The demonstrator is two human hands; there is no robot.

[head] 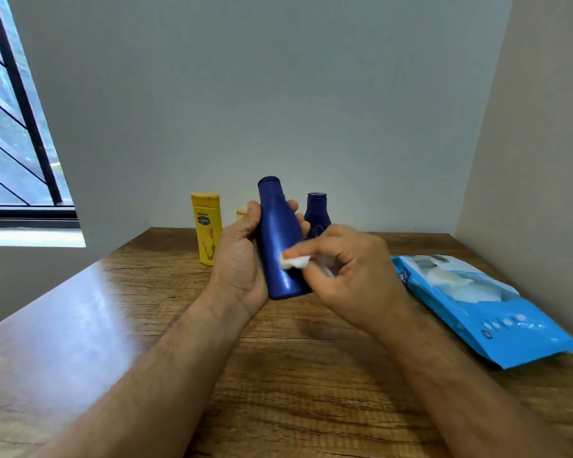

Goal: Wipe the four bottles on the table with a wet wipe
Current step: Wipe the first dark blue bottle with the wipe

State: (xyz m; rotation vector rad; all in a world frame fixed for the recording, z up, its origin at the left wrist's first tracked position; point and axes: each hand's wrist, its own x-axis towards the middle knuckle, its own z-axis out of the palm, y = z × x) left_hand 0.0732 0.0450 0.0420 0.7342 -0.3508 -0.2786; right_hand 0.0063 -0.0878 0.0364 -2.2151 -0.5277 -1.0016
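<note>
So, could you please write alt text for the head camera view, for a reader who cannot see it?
A person's left hand holds a blue bottle above a wooden table while the right hand rubs it with a white wet wipe. A yellow bottle and a dark blue bottle stand behind; a blue wipes pack lies at right.

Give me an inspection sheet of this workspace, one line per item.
Surface: wooden table, glare on its left part.
Job's things: tall blue bottle lifted off the table, tilted; yellow bottle and small dark blue bottle upright at the back; a fourth, pale bottle mostly hidden behind the left hand; wet wipe pressed on the tall blue bottle.
Clutter: blue wipes pack lying at right.
Grippers: left hand grips the tall blue bottle; right hand pinches the wet wipe.
Cables: nothing seen.
Surroundings: plain walls, barred window at left.
</note>
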